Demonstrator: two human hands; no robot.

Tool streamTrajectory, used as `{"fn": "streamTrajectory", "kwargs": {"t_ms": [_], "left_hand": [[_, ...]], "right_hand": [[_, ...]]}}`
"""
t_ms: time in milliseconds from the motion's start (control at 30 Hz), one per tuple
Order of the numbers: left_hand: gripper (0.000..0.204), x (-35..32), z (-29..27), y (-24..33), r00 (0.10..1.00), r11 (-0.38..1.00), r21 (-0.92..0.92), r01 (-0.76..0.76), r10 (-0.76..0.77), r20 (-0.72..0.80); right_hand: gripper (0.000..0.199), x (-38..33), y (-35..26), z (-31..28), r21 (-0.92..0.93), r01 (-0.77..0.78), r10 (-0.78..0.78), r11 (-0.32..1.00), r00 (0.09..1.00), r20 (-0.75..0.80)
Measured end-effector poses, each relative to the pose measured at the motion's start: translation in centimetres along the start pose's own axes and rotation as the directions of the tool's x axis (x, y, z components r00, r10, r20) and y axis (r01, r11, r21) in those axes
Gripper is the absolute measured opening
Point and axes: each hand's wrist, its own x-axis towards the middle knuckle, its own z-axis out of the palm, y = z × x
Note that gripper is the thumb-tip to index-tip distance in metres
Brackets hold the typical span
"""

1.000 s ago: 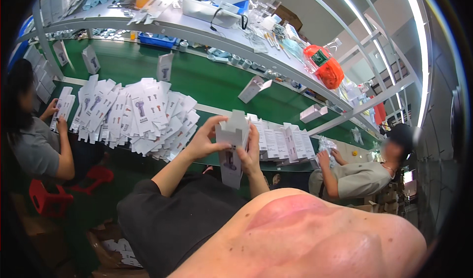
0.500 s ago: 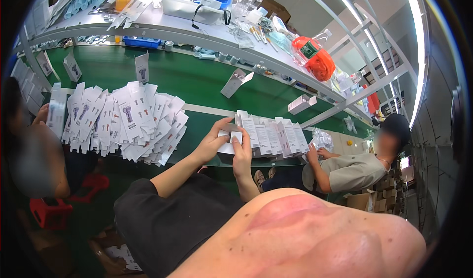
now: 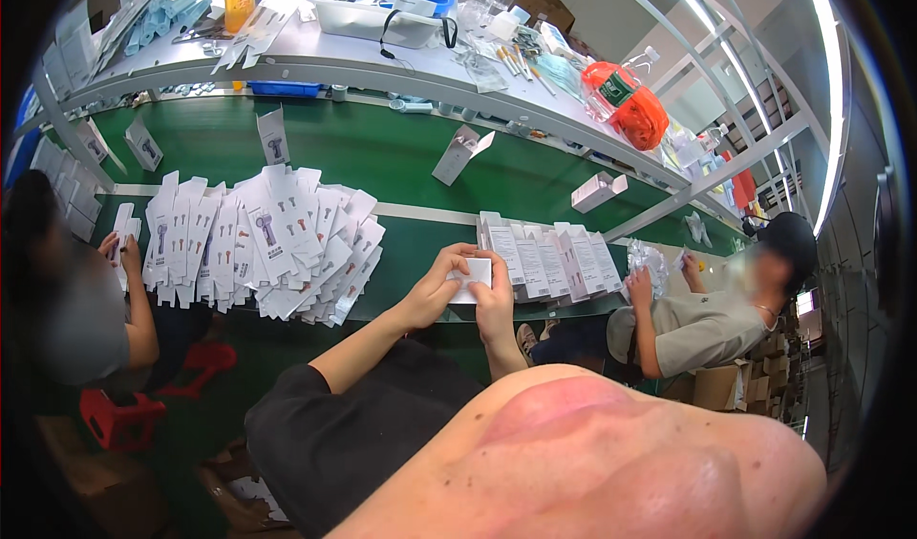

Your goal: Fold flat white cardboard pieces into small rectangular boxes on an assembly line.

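Near the front edge of the green bench, my left hand (image 3: 432,295) and my right hand (image 3: 496,312) grip a small white carton (image 3: 472,273) between them. Its square white end is turned upward, with both thumbs pressed against it. The fingers behind the carton are mostly hidden. To the left of my hands lies a wide, overlapping heap of flat white cartons (image 3: 277,238) printed with a handheld device. Just right of my hands, a row of folded white cartons (image 3: 554,262) stands close together.
Several open cartons, one a white box (image 3: 460,154), stand on the green belt (image 3: 363,147). Above runs a shelf (image 3: 287,66) with a white bin (image 3: 373,23) and a red bag (image 3: 638,118). Co-workers sit at left (image 3: 72,291) and right (image 3: 707,319); a red stool (image 3: 119,420) stands lower left.
The carton's end, with a flap raised before, now looks flat under my thumbs. The left co-worker's hands have come to flat cartons; the right co-worker has raised one hand. The whole view shifted slightly.
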Motion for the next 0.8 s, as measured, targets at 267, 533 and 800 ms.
{"fn": "streamTrajectory", "kwargs": {"t_ms": [267, 533, 800], "left_hand": [[0.05, -1.2, -0.9, 0.5, 0.995, 0.998, -0.002, -0.057, 0.057, -0.085], [0.073, -2.5, -3.6, 0.2, 0.976, 0.719, 0.679, -0.148, 0.219, -0.019], [0.074, -2.8, -4.3, -0.5, 0.998, 0.642, 0.764, -0.061, 0.03, 0.054]], "right_hand": [[0.049, 0.3, 0.1, -0.3, 0.133, -0.039, 0.036, 0.99, 0.999, 0.027], [0.081, -1.4, 0.8, 0.2, -0.319, 0.09, -0.064, 0.944, 0.994, 0.092], [0.057, 0.7, 2.4, -2.7, -0.435, 0.281, -0.215, 0.856, 0.957, 0.195]]}}
